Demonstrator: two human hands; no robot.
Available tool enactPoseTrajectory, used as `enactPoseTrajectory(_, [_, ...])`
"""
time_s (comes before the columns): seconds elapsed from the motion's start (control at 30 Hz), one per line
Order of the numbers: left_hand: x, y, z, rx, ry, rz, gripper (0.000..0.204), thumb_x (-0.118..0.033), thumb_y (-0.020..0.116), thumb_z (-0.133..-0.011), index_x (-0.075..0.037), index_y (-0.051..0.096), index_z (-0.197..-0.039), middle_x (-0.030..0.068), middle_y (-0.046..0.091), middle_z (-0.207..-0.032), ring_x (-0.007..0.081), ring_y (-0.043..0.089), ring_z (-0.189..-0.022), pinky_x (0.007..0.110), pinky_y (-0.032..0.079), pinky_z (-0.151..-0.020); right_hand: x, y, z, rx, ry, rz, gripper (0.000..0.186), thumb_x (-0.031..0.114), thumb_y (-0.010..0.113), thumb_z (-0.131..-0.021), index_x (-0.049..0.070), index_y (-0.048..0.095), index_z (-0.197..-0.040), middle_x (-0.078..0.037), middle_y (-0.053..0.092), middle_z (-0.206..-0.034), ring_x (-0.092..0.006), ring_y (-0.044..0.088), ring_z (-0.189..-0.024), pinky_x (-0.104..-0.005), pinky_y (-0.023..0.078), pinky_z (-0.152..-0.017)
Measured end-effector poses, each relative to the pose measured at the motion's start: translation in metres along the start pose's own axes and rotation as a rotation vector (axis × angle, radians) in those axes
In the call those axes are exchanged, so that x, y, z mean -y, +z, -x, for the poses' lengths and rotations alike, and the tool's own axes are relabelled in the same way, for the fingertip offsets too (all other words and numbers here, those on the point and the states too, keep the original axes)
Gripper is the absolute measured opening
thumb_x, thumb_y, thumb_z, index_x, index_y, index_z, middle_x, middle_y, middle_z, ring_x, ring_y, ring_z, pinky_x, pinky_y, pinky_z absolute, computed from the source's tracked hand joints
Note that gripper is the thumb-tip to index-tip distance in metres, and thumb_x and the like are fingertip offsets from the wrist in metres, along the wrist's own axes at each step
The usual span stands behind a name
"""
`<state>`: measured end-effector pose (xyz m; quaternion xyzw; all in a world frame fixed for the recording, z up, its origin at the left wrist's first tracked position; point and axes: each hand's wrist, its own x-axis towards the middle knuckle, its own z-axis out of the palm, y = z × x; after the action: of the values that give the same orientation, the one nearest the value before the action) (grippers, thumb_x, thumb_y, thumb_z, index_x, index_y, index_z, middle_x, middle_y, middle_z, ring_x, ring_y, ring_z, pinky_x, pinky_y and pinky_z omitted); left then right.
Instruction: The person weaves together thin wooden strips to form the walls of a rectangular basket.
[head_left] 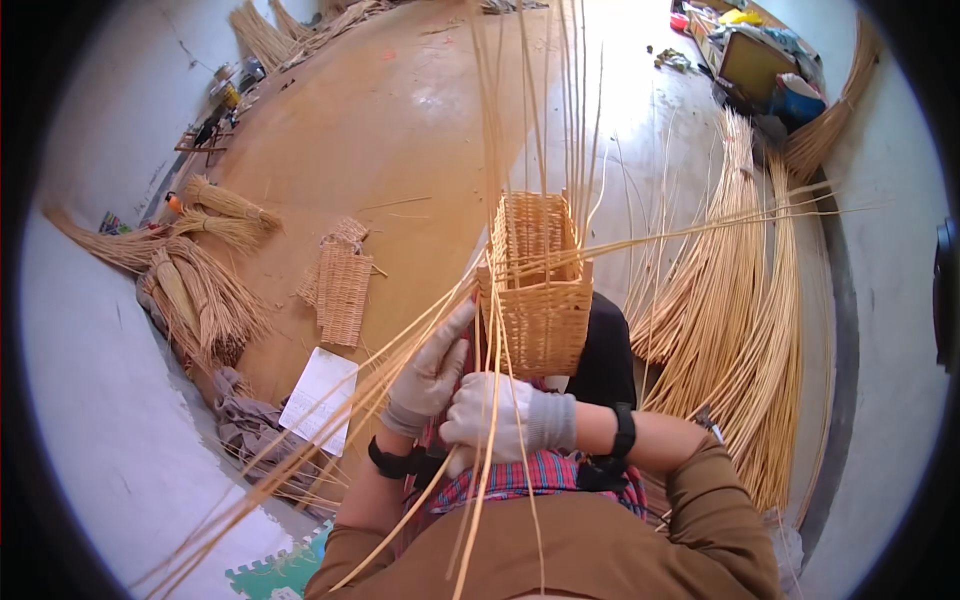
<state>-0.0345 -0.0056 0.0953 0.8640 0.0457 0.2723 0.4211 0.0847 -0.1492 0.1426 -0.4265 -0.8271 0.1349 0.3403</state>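
Note:
An open-topped box basket (540, 330) woven of tan willow rods stands between my knees. Tall upright rods (545, 120) rise from its far side, and loose rods (400, 350) fan out from its near left corner. My left hand (428, 372), in a pale glove, is beside that corner with its index finger stretched up along the basket's left side. My right hand (500, 415), also gloved, is closed just below the basket's near wall. A thin rod emerges beneath its curled fingers; other rods hang in front of it.
Flat woven panels (345, 285) and a white paper sheet (320, 395) lie to the left. Beyond them are tied rod bundles (210, 285) by the wall. Long rod bundles (735, 300) lean on my right. A cluttered box (755, 65) stands far right.

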Motion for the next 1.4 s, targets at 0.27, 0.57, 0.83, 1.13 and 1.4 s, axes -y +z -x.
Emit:
enactPoseTrajectory(0.27, [-0.035, 0.007, -0.050, -0.466, -0.241, 0.553, 0.011, -0.006, 0.055, -0.106, -0.004, 0.058, -0.116, -0.0063, 0.046, -0.072, 0.0050, 0.040, -0.063, 0.032, 0.055, -0.084, -0.014, -0.040, 0.051, -0.261, 0.243, -0.148, 0.032, 0.041, 0.075, -0.090, 0.010, 0.071, -0.080, -0.014, 0.069, -0.075, -0.0353, 0.068, -0.076, -0.0453, 0.054, -0.075])
enactPoseTrajectory(0.57, [-0.004, 0.053, -0.023, -0.469, -0.030, 0.359, 0.027, -0.009, 0.060, -0.104, 0.000, 0.052, -0.128, 0.0050, 0.061, -0.095, 0.0132, 0.058, -0.089, 0.039, 0.051, -0.103, -0.122, -0.034, 0.114, -1.148, 0.435, -0.941, 0.039, 0.040, 0.053, -0.110, 0.006, 0.063, -0.095, 0.002, 0.054, -0.073, -0.0103, 0.050, -0.065, -0.0375, 0.055, -0.088])
enactPoseTrajectory(0.83, [0.054, 0.075, -0.042, -0.409, -0.299, 0.066, 0.074, -0.014, 0.079, -0.093, 0.001, 0.037, -0.152, 0.0174, 0.053, -0.148, 0.0274, 0.055, -0.133, 0.038, 0.043, -0.115, -0.132, -0.030, 0.135, -1.161, 0.779, -0.468, 0.017, 0.020, 0.065, -0.105, 0.005, 0.070, -0.113, -0.001, 0.071, -0.100, -0.0098, 0.065, -0.088, -0.0268, 0.055, -0.080])
enactPoseTrajectory(1.13, [0.067, 0.062, -0.079, -0.325, -0.168, 0.778, 0.079, -0.011, 0.085, -0.087, -0.008, 0.038, -0.150, 0.0095, 0.058, -0.138, 0.0207, 0.058, -0.127, 0.036, 0.051, -0.108, -0.126, -0.035, 0.111, -1.235, 0.831, -0.480, 0.013, 0.015, 0.064, -0.105, 0.005, 0.071, -0.111, -0.001, 0.073, -0.095, -0.0097, 0.068, -0.082, -0.0255, 0.056, -0.077])
enactPoseTrajectory(1.4, [0.073, 0.071, -0.078, -0.388, -0.164, 0.642, 0.077, -0.015, 0.086, -0.087, -0.008, 0.040, -0.148, 0.0098, 0.060, -0.135, 0.0199, 0.059, -0.125, 0.036, 0.052, -0.106, -0.060, -0.021, 0.090, -0.910, 0.426, 0.186, 0.016, -0.001, 0.058, -0.102, -0.002, 0.070, -0.113, -0.008, 0.073, -0.100, -0.0138, 0.069, -0.091, -0.0260, 0.056, -0.080])
